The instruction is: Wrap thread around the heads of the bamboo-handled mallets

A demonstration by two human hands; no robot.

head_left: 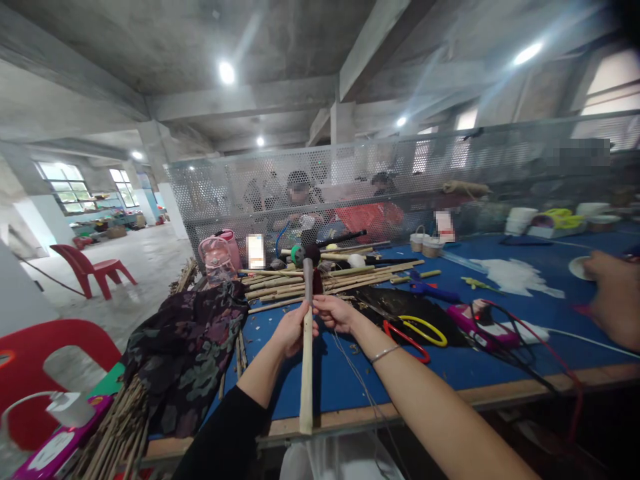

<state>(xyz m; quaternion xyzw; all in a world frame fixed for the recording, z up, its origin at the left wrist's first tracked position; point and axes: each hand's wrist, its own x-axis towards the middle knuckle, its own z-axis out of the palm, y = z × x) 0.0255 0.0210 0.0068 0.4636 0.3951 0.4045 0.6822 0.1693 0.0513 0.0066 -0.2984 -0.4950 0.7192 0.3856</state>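
My left hand (293, 330) is closed around a pale wooden stick (307, 380), which points away from me with its near end over the table edge. The stick's far part (308, 283) is grey. A dark round shape (313, 254) shows at its tip; whether it is attached I cannot tell. My right hand (336, 315) pinches at the stick's side, where the grey part meets the pale wood. What its fingertips hold is too small to make out. Thin grey cord (357, 377) hangs below that hand, down past the table edge. Red-and-yellow-handled scissors (417, 333) lie to the right.
The blue table (333, 393) bears loose sticks (280, 285), a dark patterned cloth (185, 347), a purple power strip (483, 327) with cables and white sheets (520, 277). A perforated metal screen (280, 180) stands behind. Another person's hand (617, 293) is at right.
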